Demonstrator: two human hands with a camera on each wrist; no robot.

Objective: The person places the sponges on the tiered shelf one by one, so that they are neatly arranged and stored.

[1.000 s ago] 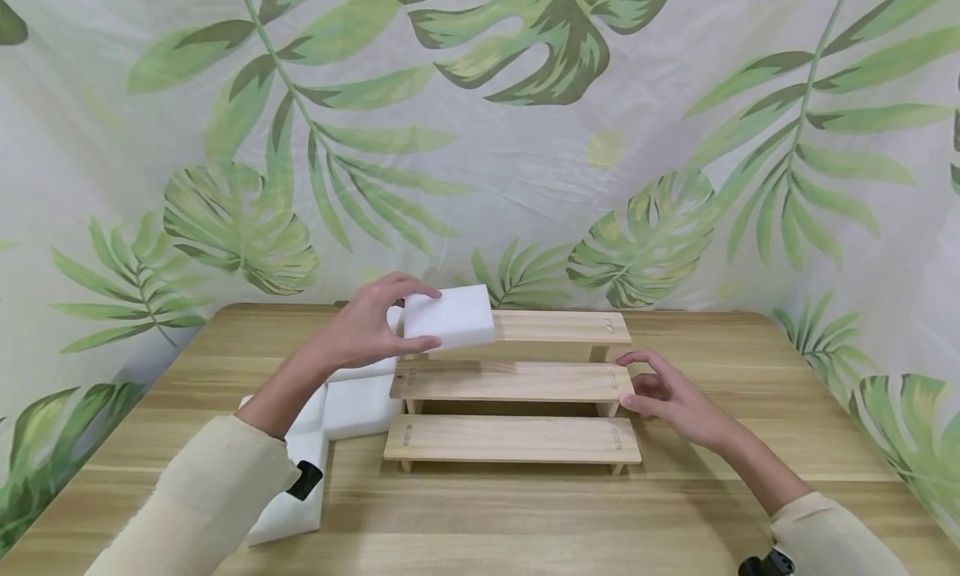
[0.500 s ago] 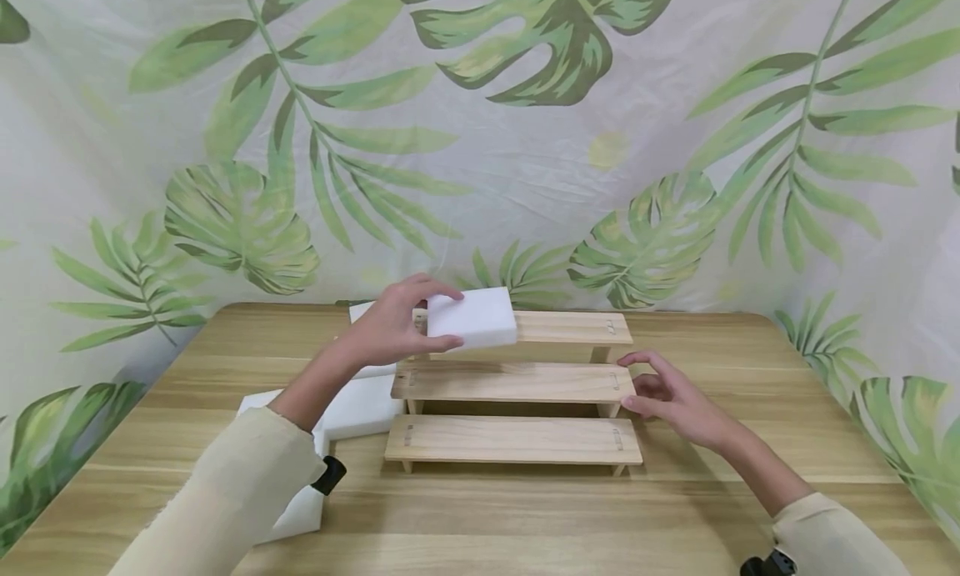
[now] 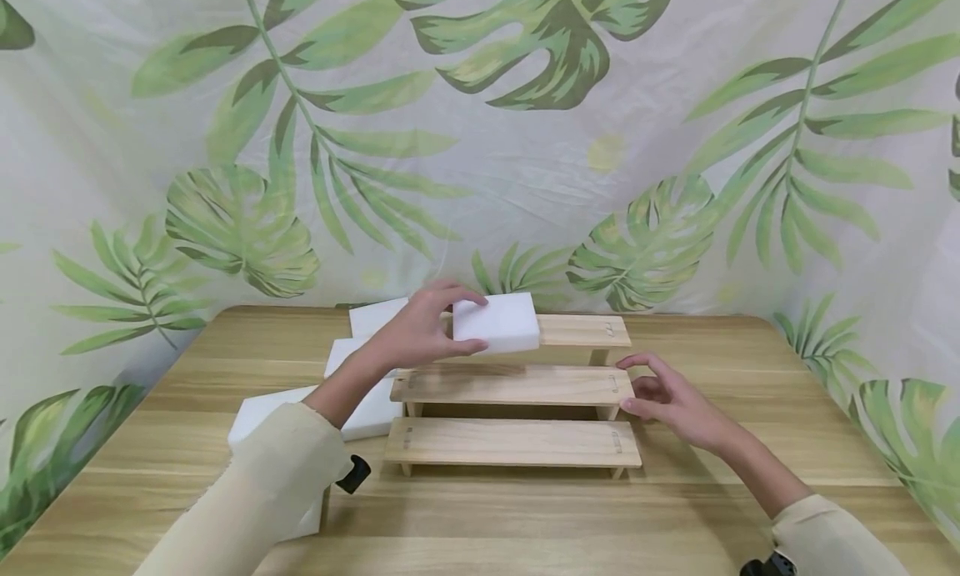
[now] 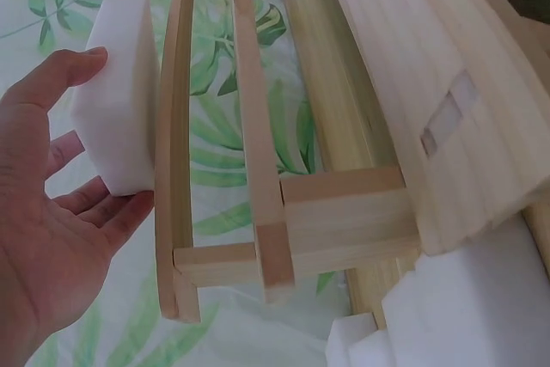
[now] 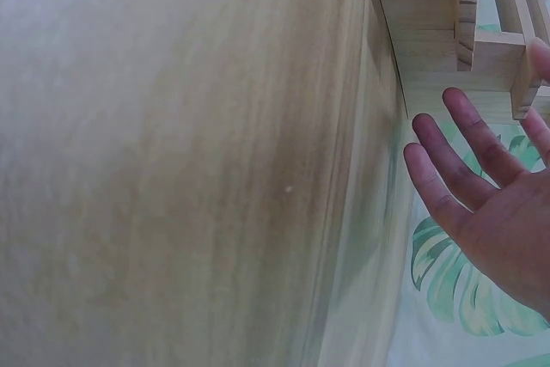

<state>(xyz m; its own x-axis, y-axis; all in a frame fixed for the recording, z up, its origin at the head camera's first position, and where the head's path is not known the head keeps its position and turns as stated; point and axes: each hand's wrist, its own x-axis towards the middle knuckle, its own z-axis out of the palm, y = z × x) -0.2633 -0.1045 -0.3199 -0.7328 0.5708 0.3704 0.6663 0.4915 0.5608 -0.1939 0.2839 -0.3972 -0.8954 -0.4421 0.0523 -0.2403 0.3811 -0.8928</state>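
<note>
A light wooden three-step shelf (image 3: 510, 384) stands at mid-table. My left hand (image 3: 427, 330) grips a white foam block (image 3: 498, 322) at its left end, thumb along the front edge and fingers at the back. That block is at the top step, left of its middle; in the left wrist view its underside lies close to the board, and whether they touch I cannot tell. At the shelf's right end, my right hand (image 3: 675, 401) pinches the middle step between thumb and index finger. The right wrist view shows the other fingers (image 5: 443, 156) extended beside the shelf.
Several white foam blocks (image 3: 262, 409) lie on the wooden table (image 3: 525, 518) left of the shelf, partly hidden behind my left arm. A leaf-patterned cloth (image 3: 510, 184) hangs behind the table.
My left hand has carried the white foam block to the right along the top step. The right hand keeps its place at the shelf's right end.
</note>
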